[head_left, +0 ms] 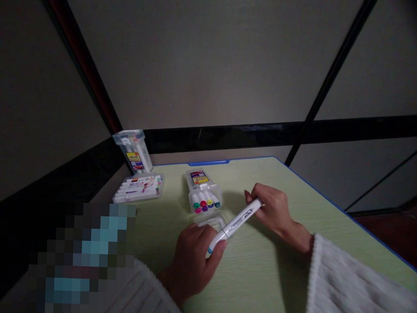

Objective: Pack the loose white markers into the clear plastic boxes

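A white marker (242, 220) with a blue tip end slants above the table between my two hands. My left hand (195, 256) is closed round its lower, blue-marked end. The upper end is pinched in the fingers of my right hand (271, 208). Just beyond lies an open clear plastic marker case (203, 188), with several white markers inside showing coloured caps in green, red, yellow, purple and teal. Its clear lid (211, 219) rests on the table, partly hidden behind my left hand and the marker.
On the left, a flat case of white markers (139, 189) lies on the pale green table (245, 276). Behind it a clear case (135, 151) of markers stands upright. A blue strip (209, 163) lines the table's back edge, against a grey panelled wall (211, 74). Pixelated blocks cover the lower left.
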`<action>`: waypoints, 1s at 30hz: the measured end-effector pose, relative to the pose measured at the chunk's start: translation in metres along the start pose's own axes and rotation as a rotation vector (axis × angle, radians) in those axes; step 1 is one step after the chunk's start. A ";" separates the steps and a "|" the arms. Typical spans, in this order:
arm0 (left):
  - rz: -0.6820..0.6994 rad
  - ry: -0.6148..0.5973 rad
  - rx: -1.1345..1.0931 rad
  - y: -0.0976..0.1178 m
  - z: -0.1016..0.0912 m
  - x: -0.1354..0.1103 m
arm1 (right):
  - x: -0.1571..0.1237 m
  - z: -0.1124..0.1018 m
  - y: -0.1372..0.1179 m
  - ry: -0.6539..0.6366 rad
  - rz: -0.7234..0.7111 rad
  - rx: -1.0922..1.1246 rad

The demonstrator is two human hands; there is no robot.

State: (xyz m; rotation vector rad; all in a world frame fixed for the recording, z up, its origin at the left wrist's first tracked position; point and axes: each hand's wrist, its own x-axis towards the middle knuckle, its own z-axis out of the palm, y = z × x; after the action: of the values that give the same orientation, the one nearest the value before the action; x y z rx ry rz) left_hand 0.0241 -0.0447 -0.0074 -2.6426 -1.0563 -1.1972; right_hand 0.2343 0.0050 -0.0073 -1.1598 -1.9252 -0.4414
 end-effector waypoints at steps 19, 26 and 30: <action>0.039 0.057 0.063 -0.004 0.001 -0.001 | 0.005 -0.001 -0.001 -0.359 0.343 0.803; 0.051 0.124 0.033 -0.005 0.001 -0.004 | 0.009 -0.010 0.000 -0.665 0.352 1.060; 0.042 0.154 0.021 -0.004 -0.001 -0.004 | 0.009 -0.012 0.003 -0.791 0.359 1.211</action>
State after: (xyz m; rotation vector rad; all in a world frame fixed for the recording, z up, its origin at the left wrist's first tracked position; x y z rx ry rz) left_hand 0.0190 -0.0439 -0.0109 -2.4966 -0.9775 -1.3481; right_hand 0.2407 0.0042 0.0067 -0.7914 -1.9342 1.3900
